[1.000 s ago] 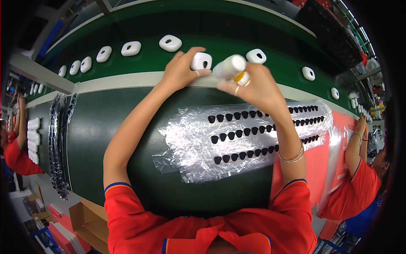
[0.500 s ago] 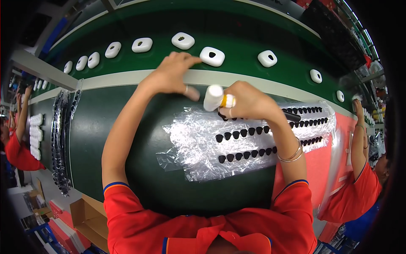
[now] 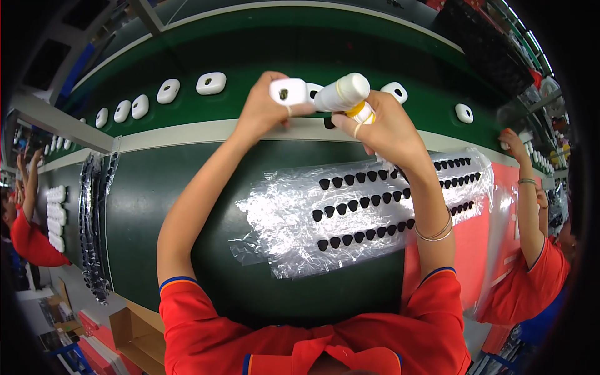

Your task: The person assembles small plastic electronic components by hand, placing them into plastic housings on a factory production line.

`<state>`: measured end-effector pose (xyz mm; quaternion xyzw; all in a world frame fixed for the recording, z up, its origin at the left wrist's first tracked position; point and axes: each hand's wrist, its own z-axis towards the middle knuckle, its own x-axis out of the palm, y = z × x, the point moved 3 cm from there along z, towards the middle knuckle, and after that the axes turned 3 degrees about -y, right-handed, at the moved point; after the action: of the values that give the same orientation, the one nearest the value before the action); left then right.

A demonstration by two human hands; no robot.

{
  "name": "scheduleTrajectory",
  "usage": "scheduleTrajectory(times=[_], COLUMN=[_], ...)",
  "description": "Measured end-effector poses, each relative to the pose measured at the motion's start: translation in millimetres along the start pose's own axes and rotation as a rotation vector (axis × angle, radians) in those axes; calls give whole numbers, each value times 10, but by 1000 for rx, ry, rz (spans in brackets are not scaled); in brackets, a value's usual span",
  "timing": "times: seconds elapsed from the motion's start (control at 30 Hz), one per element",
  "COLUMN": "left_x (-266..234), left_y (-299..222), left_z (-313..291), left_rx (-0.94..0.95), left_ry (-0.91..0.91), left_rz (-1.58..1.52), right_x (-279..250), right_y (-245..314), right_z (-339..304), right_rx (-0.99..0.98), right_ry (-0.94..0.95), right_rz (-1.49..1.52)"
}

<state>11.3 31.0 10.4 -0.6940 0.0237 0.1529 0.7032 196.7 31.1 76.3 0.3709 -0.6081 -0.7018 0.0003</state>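
My left hand [image 3: 259, 112] grips a rounded white casing [image 3: 297, 90] with a dark oval opening, held over the near rail of the green conveyor. Beside it, my right hand [image 3: 390, 131] is wrapped round a white bottle [image 3: 342, 94] with a yellow band, tilted toward the left. A small black piece [image 3: 329, 123] shows at the right hand's fingertips, partly hidden. Behind the bottle another white casing [image 3: 314, 91] is mostly covered. Below the hands lies a clear plastic sheet [image 3: 275, 219] bearing rows of black rounded pieces [image 3: 364, 203].
More white casings [image 3: 211, 83] sit along the green belt [image 3: 250, 53] on both sides. Dark strips [image 3: 94, 219] lie at the table's left, with stacked white parts [image 3: 56, 212] beyond. Co-workers' arms [image 3: 528, 200] are at both edges. An open cardboard box [image 3: 137, 337] stands lower left.
My left hand has taken a white casing off the belt. My right hand, still with the bottle, has risen from the plastic sheet toward that casing, a black piece at its fingertips.
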Motion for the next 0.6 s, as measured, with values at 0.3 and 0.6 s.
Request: scheduleTrajectory(times=[0.3,0.6], left_x=[343,331], left_y=[-200,-299], left_z=[-475,-607], left_rx=[140,255], left_ry=[231,-7], left_rz=[-219,-51], right_x=[19,113], right_y=[46,-7], right_z=[2,-28], right_rx=[-183,-441], right_ry=[-178,-158], right_rz=[-66,-229])
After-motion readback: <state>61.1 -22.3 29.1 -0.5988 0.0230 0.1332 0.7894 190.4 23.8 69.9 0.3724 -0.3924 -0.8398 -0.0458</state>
